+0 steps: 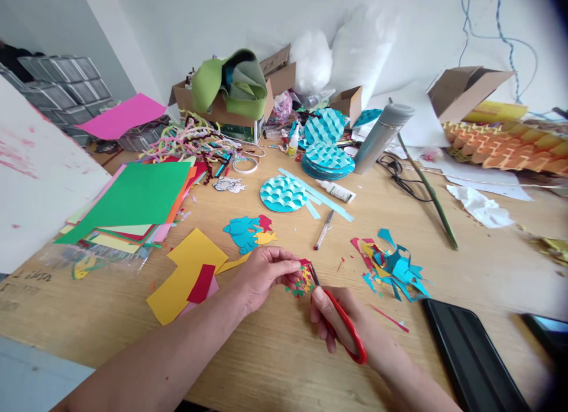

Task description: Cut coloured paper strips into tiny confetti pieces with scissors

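Observation:
My left hand [273, 273] pinches a small piece of red paper [304, 262] between thumb and fingers. In my right hand [331, 314] are red-handled scissors [348, 326], their blades pointing up at the red paper. Under the blades lies a little heap of red, yellow and green paper snippets [303, 282], partly hidden by my fingers. Just beyond my left hand are blue paper fish cutouts [243, 231] with smaller red and yellow ones [265, 238]. Yellow paper sheets [189, 267] with a red strip [202, 283] rest left of my left forearm.
Blue and red paper scraps [399, 270] lie to the right, near a black phone [470, 347]. A pen [323, 229], a blue wavy paper disc [283, 193] and a glue tube [337, 190] sit ahead. Coloured paper [137, 193] is stacked left; a grey bottle [381, 137] stands behind.

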{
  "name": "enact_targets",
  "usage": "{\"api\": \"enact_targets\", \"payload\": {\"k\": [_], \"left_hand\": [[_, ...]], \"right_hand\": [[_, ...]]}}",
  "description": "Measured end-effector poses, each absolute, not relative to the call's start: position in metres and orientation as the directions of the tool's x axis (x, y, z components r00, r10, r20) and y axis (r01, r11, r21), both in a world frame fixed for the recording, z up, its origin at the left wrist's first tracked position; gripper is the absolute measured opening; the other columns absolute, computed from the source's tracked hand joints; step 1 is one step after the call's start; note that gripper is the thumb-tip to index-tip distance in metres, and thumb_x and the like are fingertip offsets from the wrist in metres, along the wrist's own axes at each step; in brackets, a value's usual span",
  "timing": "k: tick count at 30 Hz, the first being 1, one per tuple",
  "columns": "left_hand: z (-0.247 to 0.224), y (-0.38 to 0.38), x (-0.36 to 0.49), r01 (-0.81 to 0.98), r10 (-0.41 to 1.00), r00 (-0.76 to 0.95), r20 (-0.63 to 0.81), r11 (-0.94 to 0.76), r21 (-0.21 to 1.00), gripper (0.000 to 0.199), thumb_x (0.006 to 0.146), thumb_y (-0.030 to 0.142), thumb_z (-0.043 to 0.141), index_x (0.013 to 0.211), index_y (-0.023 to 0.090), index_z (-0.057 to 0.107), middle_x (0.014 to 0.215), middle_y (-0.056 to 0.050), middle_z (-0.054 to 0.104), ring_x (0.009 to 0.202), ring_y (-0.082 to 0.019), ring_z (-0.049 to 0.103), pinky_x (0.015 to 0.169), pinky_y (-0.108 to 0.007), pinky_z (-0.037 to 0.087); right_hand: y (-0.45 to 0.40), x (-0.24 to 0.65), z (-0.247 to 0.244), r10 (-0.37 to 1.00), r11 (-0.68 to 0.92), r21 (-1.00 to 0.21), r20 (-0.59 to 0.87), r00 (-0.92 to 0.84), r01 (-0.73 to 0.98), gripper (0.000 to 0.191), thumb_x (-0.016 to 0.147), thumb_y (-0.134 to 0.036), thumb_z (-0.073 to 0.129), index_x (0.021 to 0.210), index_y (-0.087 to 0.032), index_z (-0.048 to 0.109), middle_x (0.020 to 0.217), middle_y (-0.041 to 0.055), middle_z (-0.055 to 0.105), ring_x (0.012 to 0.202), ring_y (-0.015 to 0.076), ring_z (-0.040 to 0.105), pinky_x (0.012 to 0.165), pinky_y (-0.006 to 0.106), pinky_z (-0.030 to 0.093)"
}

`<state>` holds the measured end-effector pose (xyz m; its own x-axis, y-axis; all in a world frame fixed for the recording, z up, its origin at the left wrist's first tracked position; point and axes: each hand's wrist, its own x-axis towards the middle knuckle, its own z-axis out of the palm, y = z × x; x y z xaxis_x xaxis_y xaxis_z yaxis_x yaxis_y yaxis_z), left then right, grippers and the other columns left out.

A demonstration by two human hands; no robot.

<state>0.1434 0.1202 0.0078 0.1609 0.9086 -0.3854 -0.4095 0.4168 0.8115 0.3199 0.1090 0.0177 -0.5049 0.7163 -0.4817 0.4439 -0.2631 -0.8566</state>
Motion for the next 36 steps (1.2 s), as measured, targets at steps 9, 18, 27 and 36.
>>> {"api": "enact_targets", "payload": {"k": [9, 18, 27, 36], "left_hand": [[0.0081, 0.1162, 0.1484, -0.41, 0.863, 0.254, -0.436, 0.504, 0.76, 0.024, 0.062, 0.027, 0.078, 0.076, 0.01, 0.067, 0.069, -0.006, 0.069, 0.056, -0.012, 0.061, 0.054, -0.025, 0.047], [0.0096, 0.1138, 0.1481, -0.247, 0.864, 0.314, -0.393, 0.474, 0.845, 0.017, 0.068, 0.028, 0.07, 0.07, 0.011, 0.066, 0.059, -0.003, 0.062, 0.052, -0.011, 0.055, 0.042, -0.019, 0.041], [0.0085, 0.1132, 0.1502, -0.316, 0.895, 0.236, -0.378, 0.439, 0.841, 0.017, 0.069, 0.027, 0.069, 0.074, 0.011, 0.067, 0.077, -0.007, 0.068, 0.062, -0.013, 0.061, 0.047, -0.02, 0.047], [0.0062, 0.1121, 0.1535, -0.365, 0.9, 0.23, -0.369, 0.432, 0.825, 0.016, 0.068, 0.026, 0.071, 0.072, 0.011, 0.066, 0.073, -0.006, 0.067, 0.061, -0.013, 0.061, 0.046, -0.02, 0.047]], "right_hand": [[0.11, 0.3192, 0.0181, 0.711, -0.3, -0.848, -0.504, -0.489, 0.438, 0.067, 0.073, -0.08, 0.039, 0.063, -0.015, 0.051, 0.048, -0.0013, 0.052, 0.033, 0.0051, 0.044, 0.033, 0.015, 0.03], [0.1108, 0.3171, 0.0202, 0.726, -0.31, -0.856, -0.494, -0.479, 0.413, 0.066, 0.071, -0.081, 0.04, 0.064, -0.016, 0.05, 0.049, -0.0026, 0.05, 0.035, 0.0053, 0.043, 0.033, 0.016, 0.035], [0.109, 0.3196, 0.0141, 0.722, -0.248, -0.875, -0.453, -0.523, 0.416, 0.063, 0.079, -0.075, 0.039, 0.066, -0.014, 0.05, 0.051, -0.002, 0.052, 0.036, 0.0044, 0.044, 0.034, 0.015, 0.034], [0.1088, 0.3199, 0.0137, 0.72, -0.26, -0.867, -0.467, -0.514, 0.425, 0.061, 0.079, -0.074, 0.04, 0.066, -0.015, 0.05, 0.048, -0.003, 0.051, 0.033, 0.0041, 0.042, 0.032, 0.014, 0.03]]}}
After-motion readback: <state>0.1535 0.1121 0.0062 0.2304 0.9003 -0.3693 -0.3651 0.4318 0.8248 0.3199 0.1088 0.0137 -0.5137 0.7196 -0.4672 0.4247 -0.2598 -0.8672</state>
